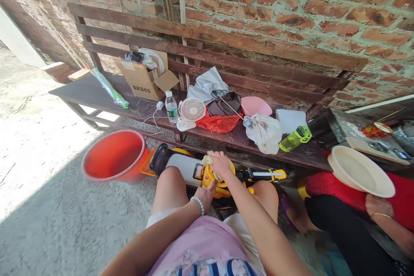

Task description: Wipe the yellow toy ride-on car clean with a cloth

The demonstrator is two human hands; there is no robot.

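A long yellow, white and black machine [181, 168] lies crosswise between my knees; I cannot make out its exact kind. My right hand [221, 164] presses a crumpled cream-coloured cloth [207, 158] against its yellow middle part, fingers closed over the cloth. Below it, my left hand [205, 193], with a pale bead bracelet at the wrist, holds the yellow part's near side. Its index finger points toward the cloth, while the other fingers are partly hidden. At the machine's right end is a black and yellow bar [265, 174] with a white strip.
A slatted bench [152, 114] carries an open cardboard box [139, 79], a water bottle [171, 107], a small fan [192, 110], a pink basin [256, 106] and a green bottle [294, 139]. A red tub [113, 157] stands left. At right sits a person holding a cream basin [362, 170].
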